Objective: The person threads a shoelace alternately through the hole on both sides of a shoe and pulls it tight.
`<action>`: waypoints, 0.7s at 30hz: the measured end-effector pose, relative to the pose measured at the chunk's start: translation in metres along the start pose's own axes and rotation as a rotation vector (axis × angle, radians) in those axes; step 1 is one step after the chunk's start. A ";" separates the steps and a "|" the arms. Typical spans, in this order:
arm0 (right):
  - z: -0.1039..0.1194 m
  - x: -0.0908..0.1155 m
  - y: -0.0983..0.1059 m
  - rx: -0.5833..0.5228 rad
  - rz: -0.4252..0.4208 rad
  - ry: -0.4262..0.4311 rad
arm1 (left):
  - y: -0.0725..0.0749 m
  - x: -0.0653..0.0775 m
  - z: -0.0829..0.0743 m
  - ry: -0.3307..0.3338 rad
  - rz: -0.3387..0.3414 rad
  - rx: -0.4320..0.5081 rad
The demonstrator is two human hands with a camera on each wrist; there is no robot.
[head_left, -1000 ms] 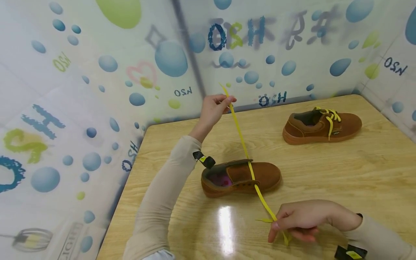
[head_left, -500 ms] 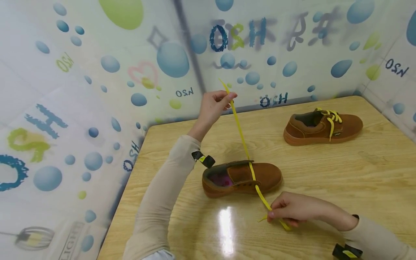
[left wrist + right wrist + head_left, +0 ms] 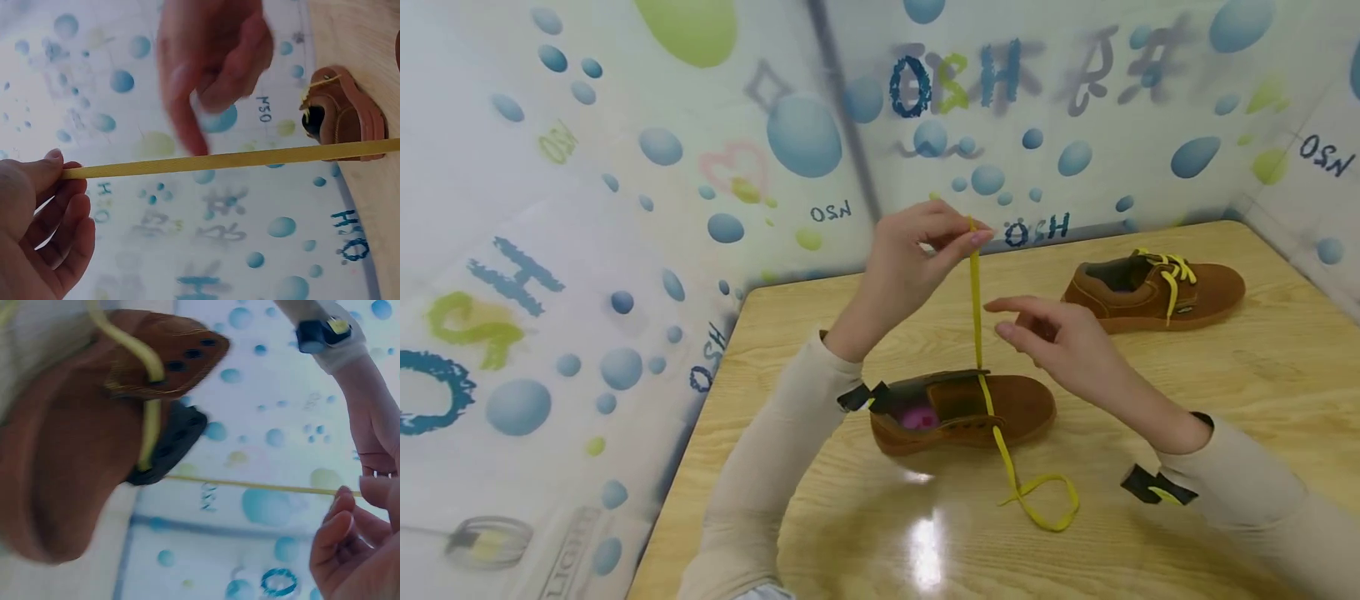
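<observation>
A brown shoe lies on its sole, its tongue and eyelet flaps spread. One yellow shoelace crosses it through the eyelets nearest the toe. My left hand pinches the upper end between thumb and fingers, pulling that length straight up from the far flap. Just right of this stretch is my right hand, thumb and forefinger spread apart. In the left wrist view, the right hand's blurred forefinger reaches right at the lace. The lace's other end lies in a loop on the near side of the shoe.
Another brown shoe, laced in yellow, stands at the back right, partly behind the right hand. Under both shoes is a wood-grain table. A patterned wall rises along its back and left edges.
My right hand has let go of the lace's near end, now looped on the table, and moved up beside the raised stretch. My left hand has shifted right and now pinches the lace near its tip.
</observation>
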State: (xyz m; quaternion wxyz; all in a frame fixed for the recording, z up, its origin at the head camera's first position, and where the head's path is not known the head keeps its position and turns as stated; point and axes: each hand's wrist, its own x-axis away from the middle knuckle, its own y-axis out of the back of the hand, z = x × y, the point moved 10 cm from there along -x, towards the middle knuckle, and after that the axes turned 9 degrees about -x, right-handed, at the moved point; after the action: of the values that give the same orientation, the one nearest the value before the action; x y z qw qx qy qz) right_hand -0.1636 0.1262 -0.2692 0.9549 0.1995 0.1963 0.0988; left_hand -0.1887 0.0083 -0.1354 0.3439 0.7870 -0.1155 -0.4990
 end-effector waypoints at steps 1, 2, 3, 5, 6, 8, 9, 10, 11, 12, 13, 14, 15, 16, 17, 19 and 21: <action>0.008 -0.002 0.002 -0.013 -0.027 0.035 | 0.001 0.002 -0.011 -0.046 0.002 -0.019; 0.016 -0.003 0.004 -0.032 -0.051 0.062 | 0.002 0.005 -0.022 -0.088 0.005 -0.035; 0.022 -0.003 0.006 -0.051 -0.070 0.092 | 0.004 0.008 -0.031 -0.123 0.006 -0.051; 0.037 -0.001 0.007 -0.080 -0.096 0.182 | 0.006 0.016 -0.047 -0.174 0.019 -0.089; 0.044 0.001 0.007 -0.091 -0.106 0.232 | 0.007 0.020 -0.054 -0.198 0.023 -0.110; 0.056 0.006 0.008 -0.121 -0.120 0.322 | 0.009 0.028 -0.067 -0.245 0.029 -0.163; 0.062 0.009 0.008 -0.137 -0.116 0.365 | 0.010 0.032 -0.073 -0.270 0.032 -0.188; 0.066 0.011 0.007 -0.154 -0.102 0.401 | 0.011 0.037 -0.079 -0.299 0.035 -0.215; 0.069 0.013 0.006 -0.175 -0.078 0.425 | 0.011 0.041 -0.085 -0.326 0.036 -0.245; 0.071 0.014 0.004 -0.204 -0.035 0.430 | 0.012 0.045 -0.090 -0.354 0.035 -0.273; 0.073 0.015 0.001 -0.227 0.017 0.437 | 0.013 0.049 -0.096 -0.383 0.029 -0.301; 0.075 0.015 -0.004 -0.261 0.087 0.440 | 0.013 0.054 -0.101 -0.414 0.016 -0.331; 0.075 0.015 -0.010 -0.290 0.168 0.425 | 0.014 0.058 -0.106 -0.442 0.006 -0.348; 0.075 0.016 -0.015 -0.317 0.249 0.404 | 0.014 0.062 -0.111 -0.471 -0.008 -0.362; 0.075 0.018 -0.021 -0.347 0.332 0.385 | 0.014 0.067 -0.116 -0.498 -0.024 -0.369; 0.075 0.023 -0.032 -0.403 0.481 0.364 | 0.016 0.075 -0.126 -0.549 -0.058 -0.372; 0.078 0.029 -0.041 -0.469 0.609 0.373 | 0.017 0.083 -0.133 -0.592 -0.079 -0.364</action>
State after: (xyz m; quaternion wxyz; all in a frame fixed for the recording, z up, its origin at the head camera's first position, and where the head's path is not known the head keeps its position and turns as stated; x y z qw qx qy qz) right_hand -0.1005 0.0702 -0.2304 0.8499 0.0043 0.2698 0.4526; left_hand -0.0313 0.0090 -0.1475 0.4104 0.5379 -0.0888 -0.7310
